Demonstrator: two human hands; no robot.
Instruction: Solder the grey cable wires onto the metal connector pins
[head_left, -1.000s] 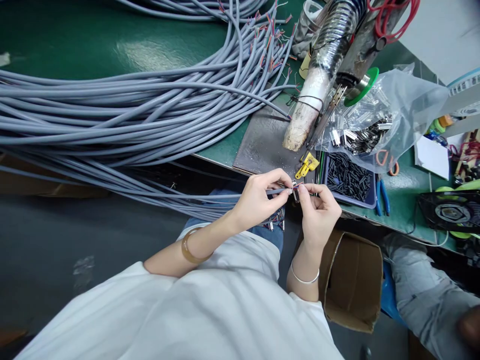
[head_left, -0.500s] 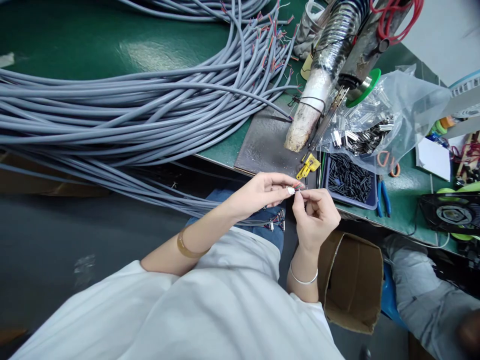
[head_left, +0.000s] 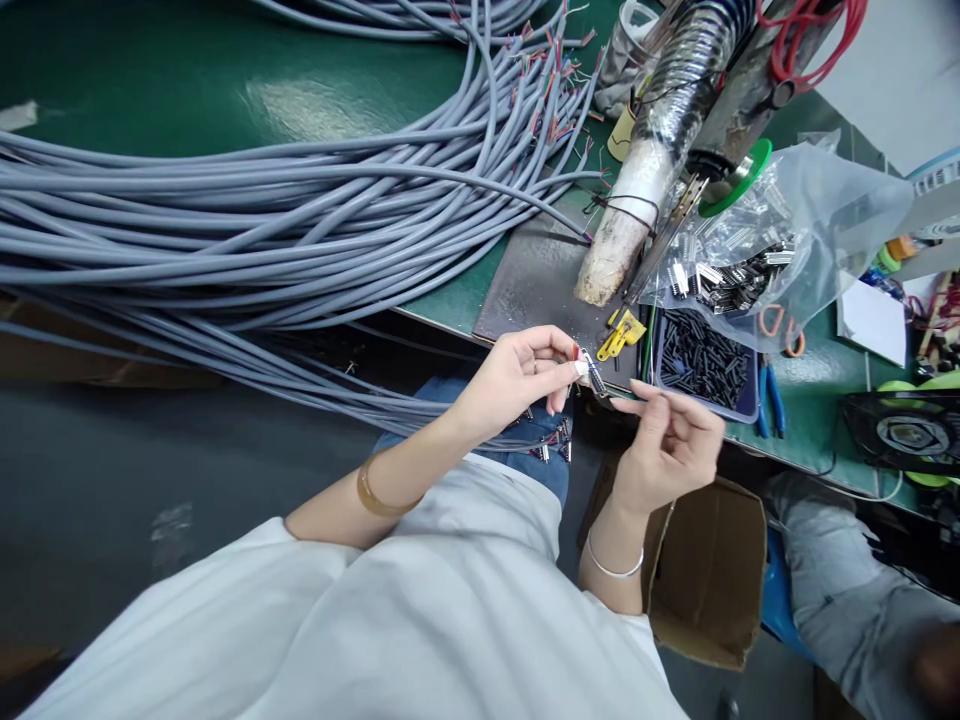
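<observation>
Near the bench's front edge, my left hand (head_left: 526,376) pinches a small multi-pin connector (head_left: 596,381) by its wired end, thumb against the fingers. Thin coloured wires show at the fingertips, and the connector juts out to the right. My right hand (head_left: 669,448) is apart from it, index finger stretched out and thumb separate, with nothing visible in it. It is nearest to the purple tray (head_left: 739,411), which holds many short black tube pieces (head_left: 699,362). A yellow tool-like piece (head_left: 621,334) lies just beyond the connector.
Grey cables (head_left: 300,215) spread across the green bench at the left. A clear bag (head_left: 817,215) of metal connectors, orange-handled scissors (head_left: 791,340) and blue-handled pliers (head_left: 770,395) are at the right. A taped duct (head_left: 630,220) overhangs the metal plate (head_left: 517,280). Below stands a cardboard box (head_left: 705,580).
My right hand has let go of the connector and moved right, its fingers spreading. My left hand has shifted slightly up and left, keeping hold, so the connector is now exposed.
</observation>
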